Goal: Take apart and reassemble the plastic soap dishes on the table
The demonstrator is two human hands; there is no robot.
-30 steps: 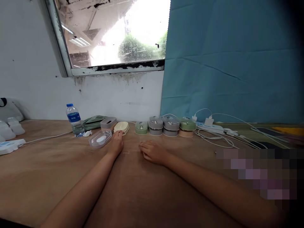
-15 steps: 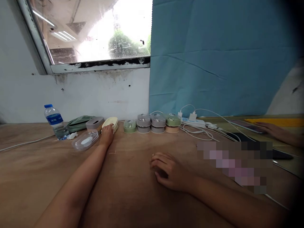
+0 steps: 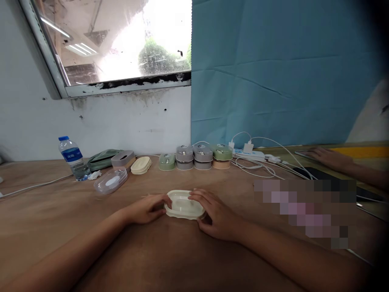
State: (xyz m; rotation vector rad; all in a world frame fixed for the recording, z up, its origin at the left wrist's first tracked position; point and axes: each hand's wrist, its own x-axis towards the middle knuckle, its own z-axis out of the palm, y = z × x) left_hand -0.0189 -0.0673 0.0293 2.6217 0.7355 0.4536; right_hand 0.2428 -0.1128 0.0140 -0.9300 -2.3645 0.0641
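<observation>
A shallow cream oval plastic lid (image 3: 181,206) is in front of me, just above or on the wooden table. My left hand (image 3: 153,207) pinches its left end, thumb and fingers at the rim. At the opposite end, my right hand (image 3: 216,215) grips the lid, with fingers over the top edge and the thumb low at the near corner. Farther back lies a small stack of similar cream lids (image 3: 141,165). Beside it are a grey-and-tan oval box (image 3: 123,160) and a clear plastic cover (image 3: 111,180).
Along the wall stand a green box (image 3: 167,161), grey stacked boxes (image 3: 184,156) and a green-and-tan stack (image 3: 222,155). A water bottle (image 3: 74,158) and green pouch (image 3: 103,158) are at left. Right are a power strip (image 3: 249,154), cables and another person's hand (image 3: 330,158).
My left hand has come back from the cream stack with one lid, now in front of me. My right hand has closed on its other end. The other person's hand moved left.
</observation>
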